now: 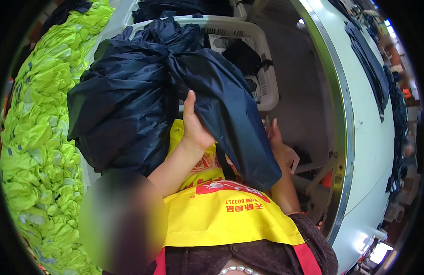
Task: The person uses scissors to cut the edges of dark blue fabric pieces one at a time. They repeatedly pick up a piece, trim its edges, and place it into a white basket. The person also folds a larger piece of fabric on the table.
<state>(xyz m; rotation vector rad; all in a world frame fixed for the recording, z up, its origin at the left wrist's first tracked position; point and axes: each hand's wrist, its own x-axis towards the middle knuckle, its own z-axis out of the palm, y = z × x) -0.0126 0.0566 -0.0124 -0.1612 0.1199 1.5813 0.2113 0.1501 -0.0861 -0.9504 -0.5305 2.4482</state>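
A big bundle of dark navy fabric (125,96), thin and slightly shiny, hangs in front of me, with a long sleeve-like piece (235,123) draped toward my right. My left hand (197,130) grips the cloth at the middle, thumb pointing up and fingers hidden behind the fold. Just beyond the draped piece's right edge is my right hand (277,140), partly covered by cloth. Its fingers are closed around a small tool with a pale loop handle (293,160); the kind of tool is unclear.
Beyond the bundle stands a white plastic basket (269,91) holding dark pieces, with another basket (239,11) behind it. Bright lime-green garments (42,123) are heaped along the left. A pale table (368,151) with a metal edge curves along the right, dark cloth (368,68) lying on it.
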